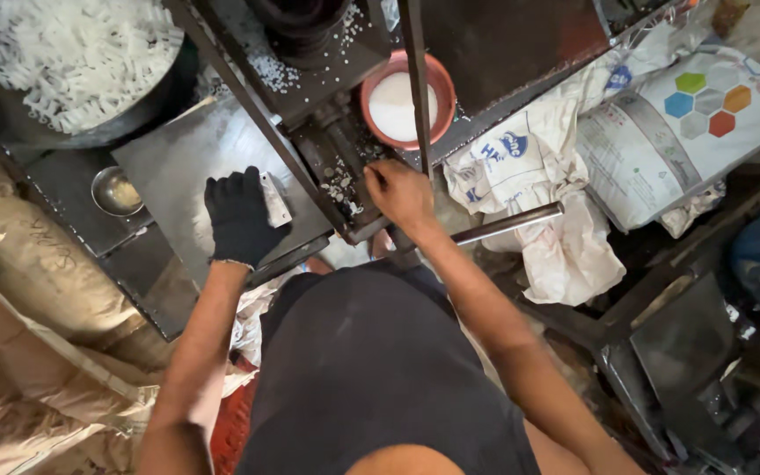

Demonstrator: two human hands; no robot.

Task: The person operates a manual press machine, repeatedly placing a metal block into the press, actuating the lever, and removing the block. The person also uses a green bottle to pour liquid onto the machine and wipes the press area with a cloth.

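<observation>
Glove (237, 216) hides most of metal scraper (275, 201).

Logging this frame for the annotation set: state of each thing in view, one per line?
left hand: gloved, pressing a small metal plate flat on the steel tray
right hand: bare, resting on the press machine
red bowl: filled with white powder
black basin: heaped with white pieces
small steel cup: upright
printed sack: lying on its side
</observation>
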